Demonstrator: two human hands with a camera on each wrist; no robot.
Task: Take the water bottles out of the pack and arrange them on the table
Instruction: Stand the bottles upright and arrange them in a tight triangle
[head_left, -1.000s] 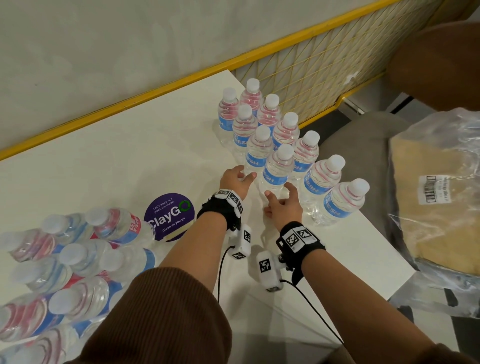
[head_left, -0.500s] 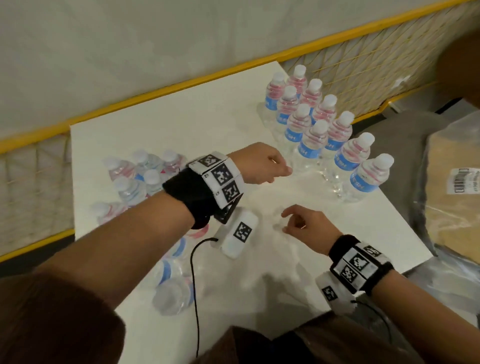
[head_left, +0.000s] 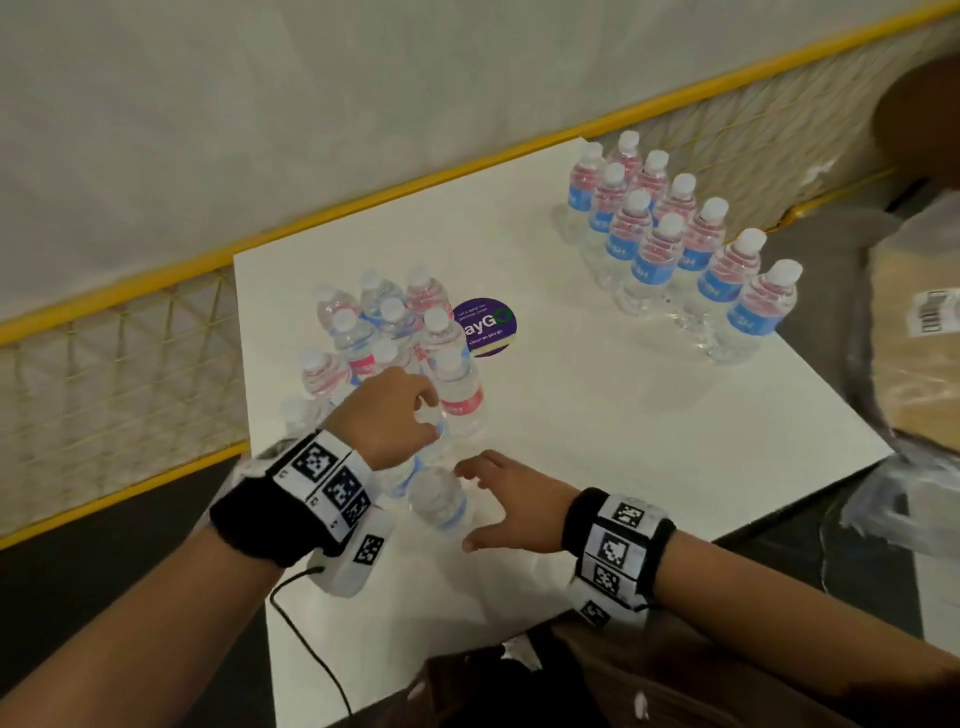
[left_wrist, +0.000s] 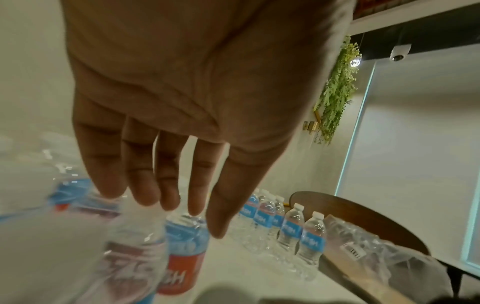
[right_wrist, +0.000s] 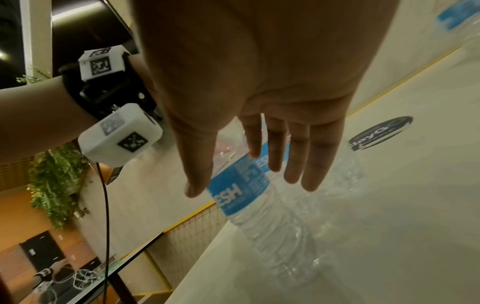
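Two clusters of water bottles stand on the table (head_left: 597, 431): arranged rows (head_left: 670, 244) at upper right near the far edge, the pack (head_left: 384, 343) at centre left. Bare tabletop lies between them. Left hand (head_left: 387, 421) and right hand (head_left: 511, 501), fingers apart and holding nothing, flank the nearest bottle (head_left: 439, 499).

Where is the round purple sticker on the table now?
In the head view, the purple sticker lies flat on the white table, directly right of the pack of bottles, left of the arranged bottle rows.
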